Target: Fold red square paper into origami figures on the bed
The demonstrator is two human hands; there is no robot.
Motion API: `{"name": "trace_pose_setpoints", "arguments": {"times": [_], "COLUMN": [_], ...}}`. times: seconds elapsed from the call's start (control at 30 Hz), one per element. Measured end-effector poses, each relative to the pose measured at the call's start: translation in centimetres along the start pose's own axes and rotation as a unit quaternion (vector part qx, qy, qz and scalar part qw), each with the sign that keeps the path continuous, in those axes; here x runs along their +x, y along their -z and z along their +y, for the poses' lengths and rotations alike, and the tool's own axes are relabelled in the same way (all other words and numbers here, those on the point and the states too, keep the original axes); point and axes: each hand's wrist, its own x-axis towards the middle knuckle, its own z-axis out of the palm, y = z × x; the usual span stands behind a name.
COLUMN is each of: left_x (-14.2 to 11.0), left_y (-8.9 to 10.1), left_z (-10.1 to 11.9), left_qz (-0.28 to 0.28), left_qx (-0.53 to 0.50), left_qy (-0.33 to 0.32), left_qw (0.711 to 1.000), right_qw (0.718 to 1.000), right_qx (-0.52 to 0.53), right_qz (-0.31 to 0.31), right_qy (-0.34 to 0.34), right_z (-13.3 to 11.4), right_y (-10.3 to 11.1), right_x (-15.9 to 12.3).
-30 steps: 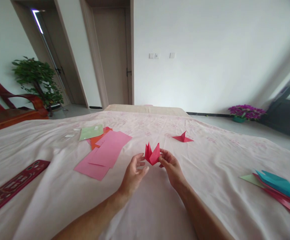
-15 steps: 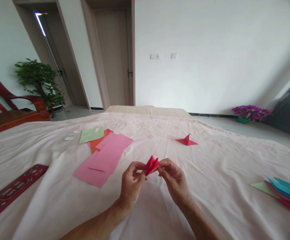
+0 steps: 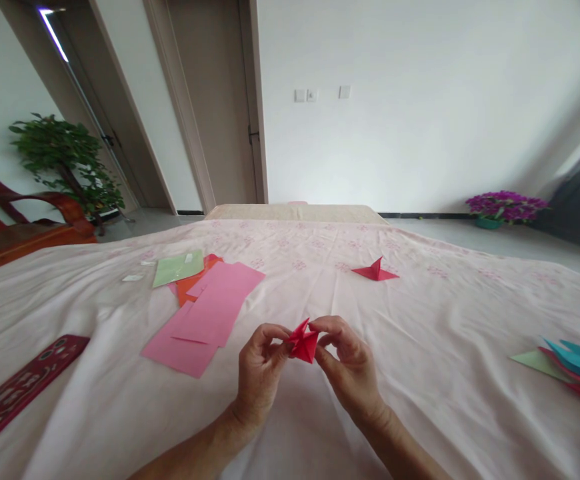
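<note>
A small red folded paper piece (image 3: pixel 304 343) with several pointed flaps is held up between my two hands, above the cloth. My left hand (image 3: pixel 264 360) pinches its left side between thumb and fingers. On the other side, my right hand (image 3: pixel 345 360) has its fingertips on the upper right flap, with the thumb at the right edge. Farther off to the right, another red folded paper piece (image 3: pixel 376 270) rests on the cloth with one point standing up. Pink paper sheets (image 3: pixel 217 307) lie left of my hands.
A pale flowered cloth (image 3: pixel 120 413) covers the surface, with wrinkles. Orange paper (image 3: pixel 186 288) and a green packet (image 3: pixel 177 268) lie by the pink sheets. A dark red printed box (image 3: pixel 25 393) is at the left, and blue, green and red folded papers (image 3: pixel 575 367) at the right edge.
The red folded paper piece has been turned between my fingers, so a flat flap now faces me on the right. My right fingers have shifted onto its top. The view has tilted slightly.
</note>
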Motion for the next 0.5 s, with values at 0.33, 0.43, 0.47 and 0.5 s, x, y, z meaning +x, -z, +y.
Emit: {"name": "trace_pose_setpoints", "arguments": {"times": [0.33,0.43,0.47,0.5], "left_x": [-0.11,-0.17,-0.18,-0.18], "left_y": [0.27,0.39,0.41,0.44], "left_z": [-0.52,-0.75,-0.81,-0.85], "left_qz": [-0.015,-0.027,-0.031,-0.035], "left_qx": [0.020,0.027,0.032,0.037], "left_qy": [0.003,-0.002,-0.006,-0.010], "left_qw": [1.000,0.999,0.999,0.999], "right_qw": [1.000,1.000,1.000,1.000], "right_qx": [-0.008,-0.006,-0.006,-0.007], "right_qz": [0.030,0.020,0.015,0.010], "right_qy": [-0.007,0.008,0.012,0.015], "right_z": [0.06,-0.06,-0.12,-0.20], "right_y": [-0.20,-0.20,-0.18,-0.16], "right_x": [-0.12,-0.05,-0.01,0.02]}}
